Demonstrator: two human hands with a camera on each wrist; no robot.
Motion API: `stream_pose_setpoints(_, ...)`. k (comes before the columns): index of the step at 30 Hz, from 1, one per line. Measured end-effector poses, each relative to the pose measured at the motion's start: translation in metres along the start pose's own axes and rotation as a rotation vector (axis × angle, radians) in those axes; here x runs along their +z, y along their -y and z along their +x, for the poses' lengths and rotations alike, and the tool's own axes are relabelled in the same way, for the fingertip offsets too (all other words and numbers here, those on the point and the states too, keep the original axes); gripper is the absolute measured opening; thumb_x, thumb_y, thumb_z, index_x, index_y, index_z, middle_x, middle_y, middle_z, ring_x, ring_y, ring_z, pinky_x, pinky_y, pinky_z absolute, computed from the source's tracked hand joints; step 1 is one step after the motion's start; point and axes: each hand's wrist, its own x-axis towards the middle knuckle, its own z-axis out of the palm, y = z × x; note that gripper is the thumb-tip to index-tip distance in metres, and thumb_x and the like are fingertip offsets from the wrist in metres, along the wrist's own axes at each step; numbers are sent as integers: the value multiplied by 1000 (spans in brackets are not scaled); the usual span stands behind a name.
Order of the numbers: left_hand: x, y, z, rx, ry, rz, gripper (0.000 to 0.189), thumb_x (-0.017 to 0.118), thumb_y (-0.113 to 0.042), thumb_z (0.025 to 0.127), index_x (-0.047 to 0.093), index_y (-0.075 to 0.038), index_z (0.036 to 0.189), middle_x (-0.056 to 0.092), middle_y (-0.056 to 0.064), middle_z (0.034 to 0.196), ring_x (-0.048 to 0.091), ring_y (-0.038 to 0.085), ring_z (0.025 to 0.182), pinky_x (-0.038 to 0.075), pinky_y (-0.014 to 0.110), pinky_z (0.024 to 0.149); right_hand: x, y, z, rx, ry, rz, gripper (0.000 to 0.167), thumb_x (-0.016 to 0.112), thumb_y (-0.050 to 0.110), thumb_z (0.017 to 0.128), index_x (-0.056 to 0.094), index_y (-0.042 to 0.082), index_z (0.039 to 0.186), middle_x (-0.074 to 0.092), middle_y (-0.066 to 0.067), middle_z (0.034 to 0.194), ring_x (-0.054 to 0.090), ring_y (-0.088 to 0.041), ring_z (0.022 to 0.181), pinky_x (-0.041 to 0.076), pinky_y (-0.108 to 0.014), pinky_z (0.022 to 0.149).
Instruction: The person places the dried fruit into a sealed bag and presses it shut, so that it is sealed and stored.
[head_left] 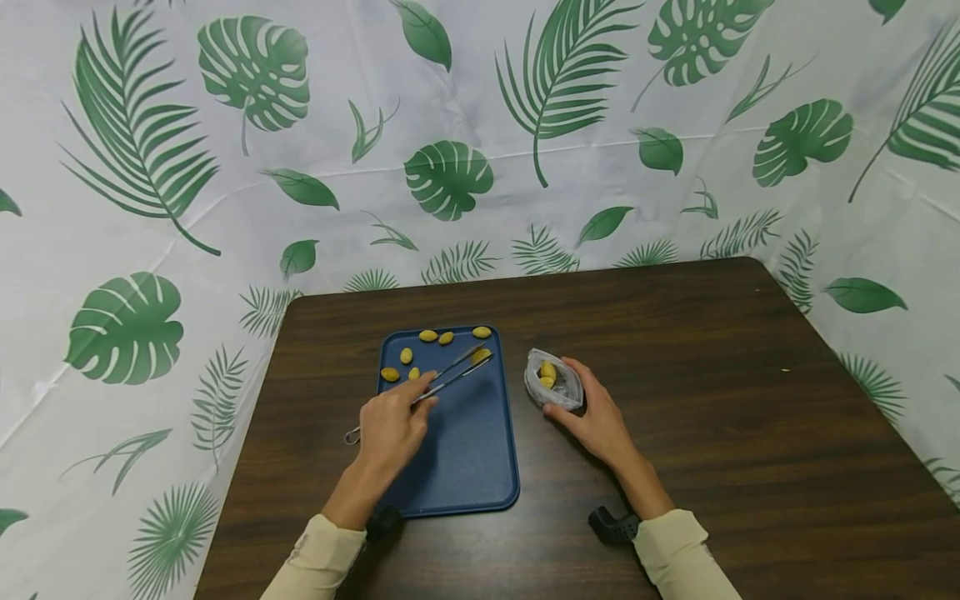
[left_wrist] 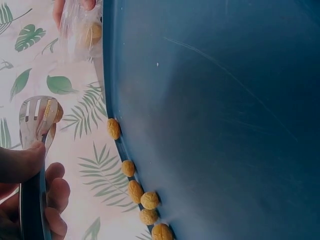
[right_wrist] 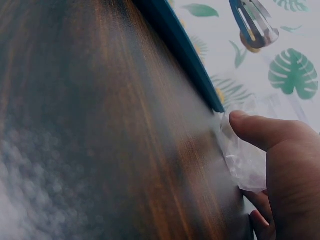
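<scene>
My left hand grips metal tongs above the blue tray's upper right part. A yellow-brown, wrinkled oval piece, perhaps dried fruit, sits between the slotted tips, and the left wrist view shows it raised off the tray. Several similar pieces lie along the tray's far and left side. To the right of the tray, my right hand holds a clear plastic bag by its side, thumb and fingers around it. The bag's mouth is spread, and yellow pieces show inside.
The blue tray lies on a dark wood-grain table, left of its middle. Behind and beside the table hangs a white cloth with green leaf prints. Black wrist straps sit near both cuffs.
</scene>
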Motion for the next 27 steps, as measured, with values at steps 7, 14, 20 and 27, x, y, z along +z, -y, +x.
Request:
stream_pose_setpoints(7,0,-3,2,13,14,-2,36,83,-15,86,78,-14,122,81,7,108,77,26,79,57,46,61,0,0,0,-4,2,4,85,83,42,87,39,26,158,50,-9,156,52,-37,137,42,-65,107)
stream_pose_setpoints(14,1,-6,3,11,19,-4,34,82,-15,87,78,-15,121,81,6,108,77,26,81,58,47,63,1,0,0,-15,-4,4,85,83,41,86,39,25,157,51,-10,155,53,-37,136,42,-65,106)
stream_pose_setpoints(20,2,-9,4,13,21,-5,34,82,-15,87,78,-14,121,81,6,109,78,26,84,58,47,65,1,0,0,-3,3,1,85,83,41,87,39,26,157,51,-10,155,53,-37,137,42,-65,107)
stream_pose_setpoints(27,4,-12,4,9,34,-15,35,82,-13,87,78,-14,122,81,7,108,78,25,84,59,45,64,0,1,0,4,2,8,85,83,42,87,39,27,157,50,-9,155,52,-37,137,42,-65,107)
